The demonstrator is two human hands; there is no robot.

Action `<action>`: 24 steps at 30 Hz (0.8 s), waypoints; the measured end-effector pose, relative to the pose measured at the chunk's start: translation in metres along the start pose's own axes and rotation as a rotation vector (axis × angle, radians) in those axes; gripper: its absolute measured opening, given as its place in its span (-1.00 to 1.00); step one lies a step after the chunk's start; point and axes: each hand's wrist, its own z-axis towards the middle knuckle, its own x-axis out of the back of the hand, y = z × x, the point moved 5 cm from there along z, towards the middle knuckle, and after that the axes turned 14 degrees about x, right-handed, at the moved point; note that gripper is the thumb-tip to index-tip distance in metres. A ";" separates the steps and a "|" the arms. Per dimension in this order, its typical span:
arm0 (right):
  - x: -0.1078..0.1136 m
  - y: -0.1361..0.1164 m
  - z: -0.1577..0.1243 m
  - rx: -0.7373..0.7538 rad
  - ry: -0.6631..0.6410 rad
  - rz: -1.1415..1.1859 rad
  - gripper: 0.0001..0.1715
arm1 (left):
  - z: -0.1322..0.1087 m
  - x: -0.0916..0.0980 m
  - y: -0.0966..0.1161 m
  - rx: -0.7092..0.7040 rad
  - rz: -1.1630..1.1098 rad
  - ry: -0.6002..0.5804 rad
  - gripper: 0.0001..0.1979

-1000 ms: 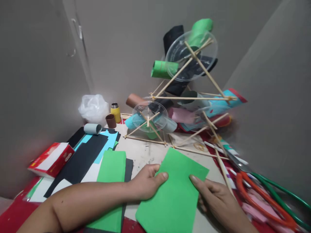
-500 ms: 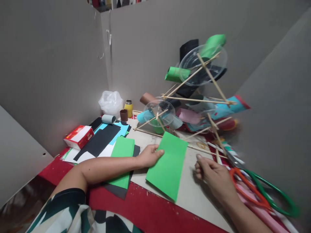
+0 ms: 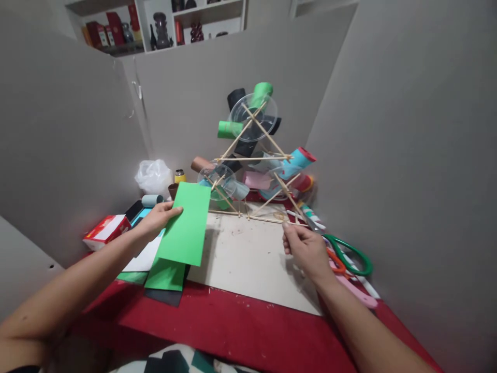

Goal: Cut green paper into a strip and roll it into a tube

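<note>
My left hand pinches a green sheet of paper by its left edge, holding it tilted above the work surface. A second green sheet lies below it over a dark sheet, partly covered. My right hand is closed over the right side of the pale board, thumb against curled fingers; whatever is between them is hidden. Just right of this hand are green-handled scissors and an orange handle. Behind the board stands a stick frame with clear plastic discs and coloured paper tubes.
At the left are a red-and-white box, a grey paper tube and a white plastic bag. A yellow jar is beside the bag. Grey partitions enclose the red-covered table.
My left hand has carried the green sheet leftward and up, off the board and over the other green sheet. My right hand stays closed. The view has swung right and shows shelves.
</note>
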 end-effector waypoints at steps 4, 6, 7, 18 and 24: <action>-0.002 -0.004 0.002 0.051 -0.024 -0.041 -0.50 | -0.002 0.010 -0.017 0.054 0.054 0.000 -0.63; -0.007 -0.003 0.001 0.074 -0.055 -0.069 -0.49 | 0.001 0.007 -0.027 0.087 0.077 -0.026 -0.61; -0.011 -0.001 0.000 0.084 -0.072 -0.084 -0.49 | 0.003 0.004 -0.031 0.111 0.083 -0.041 -0.60; 0.032 -0.041 -0.003 0.060 -0.012 -0.233 -0.58 | 0.033 -0.024 -0.055 0.237 0.056 -0.213 -0.61; 0.090 -0.053 -0.028 -0.069 0.076 -0.456 -0.64 | 0.043 -0.026 -0.063 0.290 0.075 -0.220 -0.63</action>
